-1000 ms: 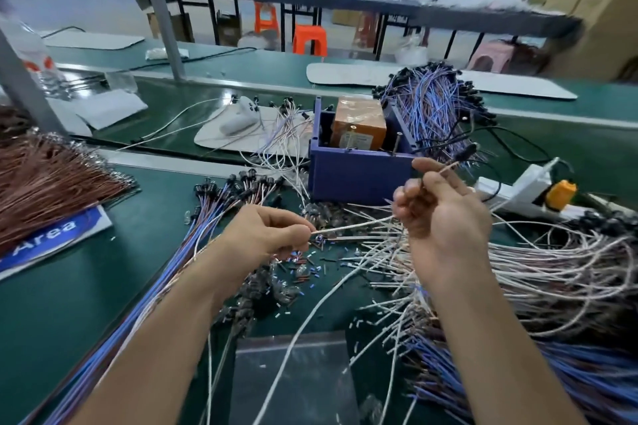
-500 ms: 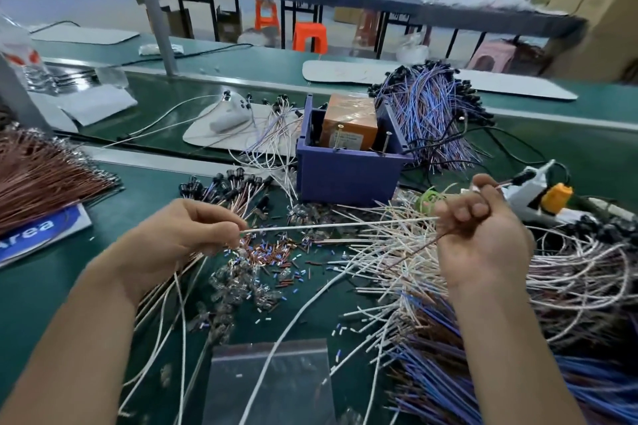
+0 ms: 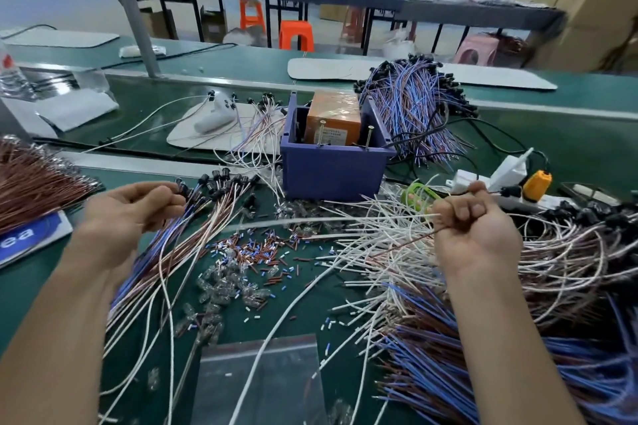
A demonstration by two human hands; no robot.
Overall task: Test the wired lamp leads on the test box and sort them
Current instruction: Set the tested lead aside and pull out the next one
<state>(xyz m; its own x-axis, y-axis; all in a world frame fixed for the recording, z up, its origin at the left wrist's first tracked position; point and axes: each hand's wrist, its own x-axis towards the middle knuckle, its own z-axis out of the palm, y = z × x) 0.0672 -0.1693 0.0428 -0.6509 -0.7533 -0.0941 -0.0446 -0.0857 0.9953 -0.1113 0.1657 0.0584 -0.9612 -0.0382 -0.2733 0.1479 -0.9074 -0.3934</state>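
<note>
Fingers (image 3: pixel 165 195) of the left hand (image 3: pixel 131 217) curl into a pinch over the left pile (image 3: pixel 193 235) of leads, apparently on the far end of the white lead (image 3: pixel 328 220), though blur hides the join. The right hand (image 3: pixel 478 231) grips its other end in a closed fist, above the tangled heap (image 3: pixel 397 252) on the bench (image 3: pixel 41 286).

The lead hangs stretched between both hands, well short of the test box (image 3: pixel 333 169), so this looks like the sorting half. Next it likely needs laying on the left pile, holders aligned.

A blue sign (image 3: pixel 31 235) shows only "ea"; the orange box's (image 3: pixel 333 114) label is too small to read.
</note>
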